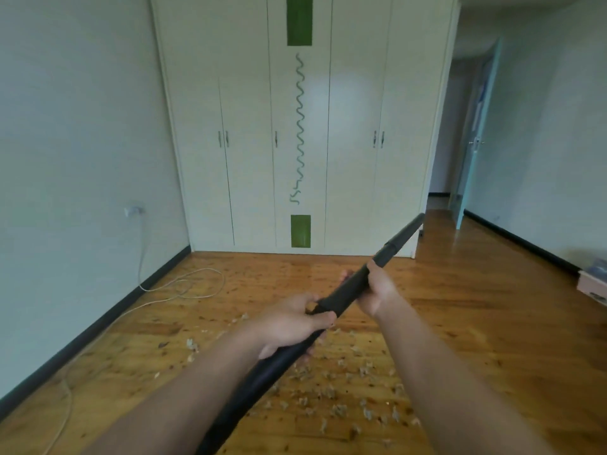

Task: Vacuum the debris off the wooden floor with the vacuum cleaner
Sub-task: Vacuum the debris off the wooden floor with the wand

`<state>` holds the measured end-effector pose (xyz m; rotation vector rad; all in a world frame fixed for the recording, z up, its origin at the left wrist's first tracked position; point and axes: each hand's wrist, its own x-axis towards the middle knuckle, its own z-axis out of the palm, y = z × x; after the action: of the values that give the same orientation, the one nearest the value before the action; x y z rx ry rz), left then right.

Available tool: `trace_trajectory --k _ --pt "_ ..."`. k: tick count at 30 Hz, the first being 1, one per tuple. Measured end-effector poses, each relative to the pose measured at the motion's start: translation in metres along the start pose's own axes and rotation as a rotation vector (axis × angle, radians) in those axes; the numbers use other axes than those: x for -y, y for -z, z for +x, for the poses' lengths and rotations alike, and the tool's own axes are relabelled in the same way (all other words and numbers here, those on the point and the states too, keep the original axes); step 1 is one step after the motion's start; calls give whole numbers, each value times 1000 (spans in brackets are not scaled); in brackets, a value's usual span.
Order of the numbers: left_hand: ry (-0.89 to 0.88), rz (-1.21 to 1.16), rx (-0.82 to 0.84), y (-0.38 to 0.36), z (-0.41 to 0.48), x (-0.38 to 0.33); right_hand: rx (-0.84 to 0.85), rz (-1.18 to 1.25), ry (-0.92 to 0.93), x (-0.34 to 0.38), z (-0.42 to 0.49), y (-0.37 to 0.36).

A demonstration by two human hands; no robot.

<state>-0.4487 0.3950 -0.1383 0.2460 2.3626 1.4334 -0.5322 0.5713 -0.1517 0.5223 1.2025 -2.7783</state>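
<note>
Head view looks down a room where the wooden floor runs to a tall white wardrobe along its far edge, with an open doorway off the far right corner. Over the middle of the floor a person holds the black vacuum tube slantwise in the air, its free end aimed at the foot of the wardrobe and clear of the boards; the cleaner's body is out of sight. The left hand is wrapped round the nearer, thicker length, and the right hand clasps it further up, just below a joint where a narrower section begins. I judge the tube stiff, smooth plastic and fairly light, though long enough to swing. A hand on either side of a joint suits twisting or sliding the sections; for sweeping, one hand low near the body and one mid-length should steer it best. The glossy surface may slip in a loose grip. Pale debris lies scattered on the boards directly beneath the arms, towards the near edge, still unswept. A thin white cord loops along the floor's left edge.
</note>
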Motion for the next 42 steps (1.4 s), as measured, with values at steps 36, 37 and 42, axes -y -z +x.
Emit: trace_trajectory --k 36,37,42 --pt "290 317 509 -68 104 77 -548 -54 -16 -79 70 160" --pt "292 360 529 -70 101 83 -578 -58 -22 -88 69 169" --pt "283 613 580 -71 76 103 -630 -83 -159 -142 60 198"
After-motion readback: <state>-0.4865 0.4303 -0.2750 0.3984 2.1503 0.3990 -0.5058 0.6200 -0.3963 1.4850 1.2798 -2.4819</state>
